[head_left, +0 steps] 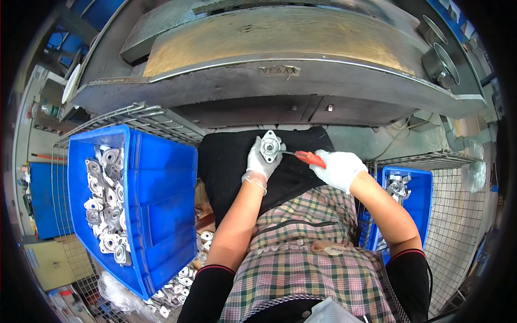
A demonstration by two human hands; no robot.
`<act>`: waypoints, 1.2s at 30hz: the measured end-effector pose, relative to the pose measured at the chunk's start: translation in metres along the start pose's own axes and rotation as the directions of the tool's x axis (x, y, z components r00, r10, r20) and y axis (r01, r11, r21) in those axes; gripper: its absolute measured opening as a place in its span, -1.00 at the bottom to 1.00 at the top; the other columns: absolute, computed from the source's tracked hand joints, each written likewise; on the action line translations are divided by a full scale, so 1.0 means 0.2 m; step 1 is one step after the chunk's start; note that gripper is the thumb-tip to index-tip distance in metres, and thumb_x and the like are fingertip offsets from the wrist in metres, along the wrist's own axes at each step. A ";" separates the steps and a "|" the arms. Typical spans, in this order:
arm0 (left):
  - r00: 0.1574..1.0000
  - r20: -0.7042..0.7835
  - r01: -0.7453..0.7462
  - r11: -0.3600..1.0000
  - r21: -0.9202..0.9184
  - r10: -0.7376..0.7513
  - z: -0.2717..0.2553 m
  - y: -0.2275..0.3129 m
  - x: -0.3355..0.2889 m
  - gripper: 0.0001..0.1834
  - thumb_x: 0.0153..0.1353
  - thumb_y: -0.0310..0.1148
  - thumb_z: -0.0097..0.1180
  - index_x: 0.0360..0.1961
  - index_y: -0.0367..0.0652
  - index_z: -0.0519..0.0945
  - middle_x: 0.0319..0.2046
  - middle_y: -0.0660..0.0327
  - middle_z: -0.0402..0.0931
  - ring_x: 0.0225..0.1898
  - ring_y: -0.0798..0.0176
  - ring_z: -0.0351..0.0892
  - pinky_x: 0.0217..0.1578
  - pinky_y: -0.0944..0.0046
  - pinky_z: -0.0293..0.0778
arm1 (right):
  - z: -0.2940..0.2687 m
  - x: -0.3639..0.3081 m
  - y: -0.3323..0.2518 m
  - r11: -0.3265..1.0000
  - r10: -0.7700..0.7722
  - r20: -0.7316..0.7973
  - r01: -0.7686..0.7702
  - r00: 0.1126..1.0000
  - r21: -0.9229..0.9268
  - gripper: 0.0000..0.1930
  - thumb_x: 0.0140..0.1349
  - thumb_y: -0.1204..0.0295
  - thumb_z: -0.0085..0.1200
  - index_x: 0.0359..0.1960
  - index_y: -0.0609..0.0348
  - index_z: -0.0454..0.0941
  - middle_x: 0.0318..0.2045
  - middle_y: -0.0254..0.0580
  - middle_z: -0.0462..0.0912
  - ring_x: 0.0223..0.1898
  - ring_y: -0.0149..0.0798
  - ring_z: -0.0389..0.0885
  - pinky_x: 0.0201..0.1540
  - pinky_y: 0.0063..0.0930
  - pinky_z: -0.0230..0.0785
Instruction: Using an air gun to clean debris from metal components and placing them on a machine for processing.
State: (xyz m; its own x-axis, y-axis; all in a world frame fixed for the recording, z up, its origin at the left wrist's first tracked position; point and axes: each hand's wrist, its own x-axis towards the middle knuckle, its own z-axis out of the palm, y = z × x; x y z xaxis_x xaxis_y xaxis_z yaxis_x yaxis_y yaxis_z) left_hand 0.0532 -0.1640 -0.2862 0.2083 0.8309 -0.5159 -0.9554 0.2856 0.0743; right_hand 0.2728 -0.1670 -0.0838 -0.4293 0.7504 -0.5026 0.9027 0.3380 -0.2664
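My left hand (260,162), in a white glove, is closed around a silver cast-metal flange part (269,145) with a round hole in its middle and a lug at each end. My gloved right hand (340,169) grips a red-handled tool (311,158). Its thin metal end reaches left to the edge of the casting; the exact kind of tip is too small to make out. Both hands are above a black cloth (229,156) spread over my lap.
At left, a tilted blue bin (164,202) holds several similar castings; more lie heaped below it. Another blue bin (420,215) with metal parts stands at right by a wire mesh cage (458,215). Ahead is a metal workbench (226,81) with steel cups (440,65) at its right.
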 end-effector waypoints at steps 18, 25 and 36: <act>0.955 0.166 0.180 0.926 0.333 -0.246 0.62 -0.16 -0.28 -0.37 0.43 0.16 -0.35 0.13 -0.17 0.44 -0.09 -0.06 0.55 -0.13 -0.18 0.59 -0.42 0.14 0.58 | -0.27 -0.81 1.71 0.774 0.560 -0.821 -0.280 -0.115 0.567 -0.60 0.20 0.21 0.23 -0.02 0.20 0.59 -0.21 -0.14 0.71 -0.22 -0.26 0.65 -0.11 -0.40 0.42; 0.954 0.174 0.052 0.703 0.709 -0.246 0.79 -0.31 -0.29 -0.46 0.43 0.08 -0.22 0.04 -0.21 0.44 -0.28 -0.01 0.61 -0.43 0.07 0.67 -0.63 0.35 0.56 | -0.13 -0.72 1.05 0.832 0.367 -0.919 -0.393 -0.142 0.392 -0.67 0.19 0.30 0.13 -0.04 0.17 0.59 -0.10 0.01 0.63 -0.04 0.00 0.58 0.06 -0.20 0.39; 0.939 0.120 -0.124 0.009 0.992 -0.322 0.78 -0.57 -0.24 -0.55 0.42 -0.09 -0.04 0.14 -0.19 0.45 -0.16 0.21 0.57 -0.24 0.43 0.57 -0.30 0.42 0.49 | 0.36 -0.39 0.47 0.304 0.347 -0.473 0.380 0.810 0.874 -0.40 0.16 0.24 0.14 0.24 0.17 0.35 -0.13 -0.09 0.61 -0.12 -0.31 0.58 -0.01 -0.39 0.44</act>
State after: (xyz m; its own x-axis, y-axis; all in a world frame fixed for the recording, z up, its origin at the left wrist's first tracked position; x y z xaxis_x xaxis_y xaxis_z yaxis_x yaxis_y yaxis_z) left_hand 0.1853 -0.1628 -0.1375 0.5287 0.7454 -0.4060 0.1734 0.3734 0.9113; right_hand 0.3882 -0.2345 -0.1288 -0.0203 0.9937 -0.1105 0.0855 -0.1084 -0.9904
